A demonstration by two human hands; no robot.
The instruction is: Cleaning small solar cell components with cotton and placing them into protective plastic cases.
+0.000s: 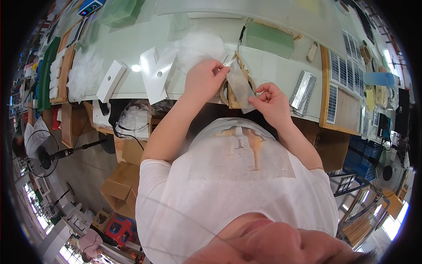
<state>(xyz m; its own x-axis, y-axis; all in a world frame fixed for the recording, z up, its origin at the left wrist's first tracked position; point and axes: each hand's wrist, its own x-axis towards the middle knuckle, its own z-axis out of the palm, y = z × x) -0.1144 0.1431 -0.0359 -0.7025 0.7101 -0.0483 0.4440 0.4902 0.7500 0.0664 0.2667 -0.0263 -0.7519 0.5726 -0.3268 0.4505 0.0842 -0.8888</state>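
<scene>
A small clear plastic bag (238, 83) is stretched between my hands near the table's front edge. My left hand (207, 75) pinches its upper end between thumb and fingertips. At the lower end, my right hand (269, 100) grips the bag's edge between thumb and index finger. Under and behind the bag lies a tan, worn-looking object with round loops (234, 100); the bag partly covers it, so I cannot tell its kind. To the left of my left hand, an open white carton (154, 78) with a round hole stands beside a narrow white box (110, 81).
A heap of white filmy material (201, 46) lies beyond my left hand. A green block (269, 39) sits at the back. On the right are silver foil-like strips (302, 92) and a wooden-edged tray of dark panels (332, 105). A black fan (44, 156) stands on the left.
</scene>
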